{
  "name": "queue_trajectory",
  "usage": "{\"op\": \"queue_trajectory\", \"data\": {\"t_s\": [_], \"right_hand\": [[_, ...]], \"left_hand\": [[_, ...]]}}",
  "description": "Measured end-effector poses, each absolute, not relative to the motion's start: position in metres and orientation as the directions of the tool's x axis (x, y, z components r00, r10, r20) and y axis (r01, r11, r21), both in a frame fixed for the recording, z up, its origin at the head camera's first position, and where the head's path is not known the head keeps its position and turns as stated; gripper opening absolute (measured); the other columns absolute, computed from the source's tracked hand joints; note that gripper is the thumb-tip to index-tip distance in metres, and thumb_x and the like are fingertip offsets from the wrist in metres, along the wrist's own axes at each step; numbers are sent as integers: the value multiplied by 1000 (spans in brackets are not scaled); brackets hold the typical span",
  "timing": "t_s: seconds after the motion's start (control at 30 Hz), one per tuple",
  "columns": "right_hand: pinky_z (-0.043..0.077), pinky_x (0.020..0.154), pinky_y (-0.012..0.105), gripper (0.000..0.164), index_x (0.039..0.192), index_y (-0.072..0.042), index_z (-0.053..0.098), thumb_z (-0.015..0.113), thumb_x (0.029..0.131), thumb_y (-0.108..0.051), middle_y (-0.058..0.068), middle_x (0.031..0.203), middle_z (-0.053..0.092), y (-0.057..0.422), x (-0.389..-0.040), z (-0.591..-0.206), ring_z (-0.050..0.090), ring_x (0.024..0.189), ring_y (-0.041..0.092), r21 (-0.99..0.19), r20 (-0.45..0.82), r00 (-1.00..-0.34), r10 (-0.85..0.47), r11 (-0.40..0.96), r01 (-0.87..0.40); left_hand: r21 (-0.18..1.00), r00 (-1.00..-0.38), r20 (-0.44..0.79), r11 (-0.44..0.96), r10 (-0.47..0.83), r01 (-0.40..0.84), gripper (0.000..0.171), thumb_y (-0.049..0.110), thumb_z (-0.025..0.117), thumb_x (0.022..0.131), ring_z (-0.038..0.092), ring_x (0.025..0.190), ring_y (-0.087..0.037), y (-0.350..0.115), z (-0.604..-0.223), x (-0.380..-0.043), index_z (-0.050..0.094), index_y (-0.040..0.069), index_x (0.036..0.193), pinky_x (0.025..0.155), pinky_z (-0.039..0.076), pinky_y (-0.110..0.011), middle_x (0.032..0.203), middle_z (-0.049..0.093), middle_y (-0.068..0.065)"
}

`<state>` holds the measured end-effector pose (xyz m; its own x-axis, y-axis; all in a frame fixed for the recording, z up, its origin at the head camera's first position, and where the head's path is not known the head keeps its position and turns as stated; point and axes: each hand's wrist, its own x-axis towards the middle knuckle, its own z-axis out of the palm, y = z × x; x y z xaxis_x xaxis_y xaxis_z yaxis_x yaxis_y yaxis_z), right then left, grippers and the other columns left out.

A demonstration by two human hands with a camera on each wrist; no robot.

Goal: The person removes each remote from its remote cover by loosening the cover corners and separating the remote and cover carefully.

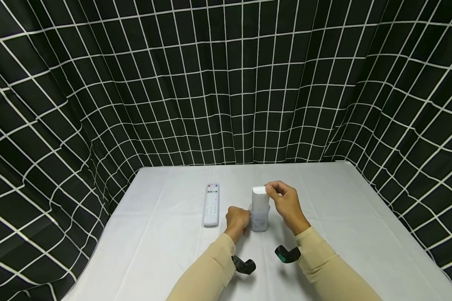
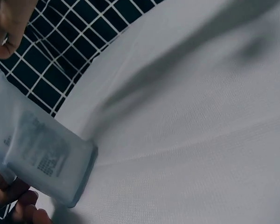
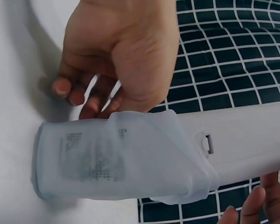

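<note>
One left hand (image 1: 237,220) pinching cloudy cover (image 1: 259,221), right hand (image 1: 288,205) pinching white remote (image 1: 260,200) partly inside, second remote (image 1: 211,205) near left fingers (image 2: 27,198)

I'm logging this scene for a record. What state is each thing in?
Held remote: roughly upright, partly sleeved.
Translucent sleeve: partly on, bunched at its upper edge.
Battery-cover latch: apparently closed.
Other remote: lying flat, buttons up, uncovered.
Left hand: fingers curled at the sleeve.
Right hand: fingers bent at the held remote's top.
White cloth: spread, faintly creased.
Gridded curtain: hanging in folds.
</note>
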<state>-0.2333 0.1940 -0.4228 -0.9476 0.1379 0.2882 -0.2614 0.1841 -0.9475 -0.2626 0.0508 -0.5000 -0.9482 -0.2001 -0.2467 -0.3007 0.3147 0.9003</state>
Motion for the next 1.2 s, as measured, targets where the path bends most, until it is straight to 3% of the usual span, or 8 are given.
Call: {"op": "queue_trajectory", "data": {"t_s": [0.1, 0.23, 0.4, 0.73, 0.97, 1.2], "right_hand": [[40, 72, 30, 25, 109, 2, 68, 59, 98, -18, 14, 103, 64, 194, -234, -423, 51, 92, 22, -936, 305, -944, 125, 220, -273], [40, 71, 29, 27, 109, 1, 69, 60, 98, -22, 14, 102, 66, 195, -234, -423, 52, 91, 21, -928, 326, -934, 145, 238, -287], [43, 70, 25, 24, 106, 5, 70, 61, 97, -16, 17, 101, 67, 192, -230, -415, 55, 90, 20, -910, 372, -910, 185, 265, -318], [44, 69, 23, 24, 102, 1, 73, 66, 94, -20, 14, 96, 69, 194, -234, -428, 55, 84, 17, -898, 422, -864, 274, 257, -357], [41, 67, 24, 18, 97, 1, 74, 70, 90, -15, 13, 92, 70, 191, -238, -431, 55, 77, 14, -884, 459, -827, 325, 264, -387], [41, 64, 25, 18, 98, 0, 74, 69, 91, -16, 11, 94, 70, 190, -237, -432, 56, 79, 14, -897, 434, -843, 317, 244, -370]], "left_hand": [[930, -958, -225, 254, -176, -265, 16, 11, 68, 85, 49, 45, -14, 49, -501, -260, 69, 3, 72, 35, 39, -24, 62, 59, -7], [967, -971, -163, 165, -176, -193, 14, 19, 69, 88, 52, 50, -12, 48, -503, -256, 71, 7, 82, 42, 40, -23, 63, 63, -4], [988, -977, -16, 149, -214, -48, 9, 11, 66, 88, 63, 59, -19, 49, -499, -250, 73, 7, 92, 52, 46, -27, 64, 64, -1], [997, -985, 71, 42, -160, 65, 16, 6, 65, 88, 62, 91, -18, 53, -494, -233, 77, 12, 97, 80, 51, -36, 97, 69, 1], [954, -958, 264, 175, -113, 243, 30, 9, 70, 79, 62, 85, -21, 54, -500, -228, 74, 6, 108, 71, 52, -33, 90, 70, -1], [925, -941, 323, 243, -100, 291, 40, 19, 78, 79, 62, 90, -26, 59, -500, -227, 70, -1, 113, 77, 52, -40, 102, 70, -7]]}}
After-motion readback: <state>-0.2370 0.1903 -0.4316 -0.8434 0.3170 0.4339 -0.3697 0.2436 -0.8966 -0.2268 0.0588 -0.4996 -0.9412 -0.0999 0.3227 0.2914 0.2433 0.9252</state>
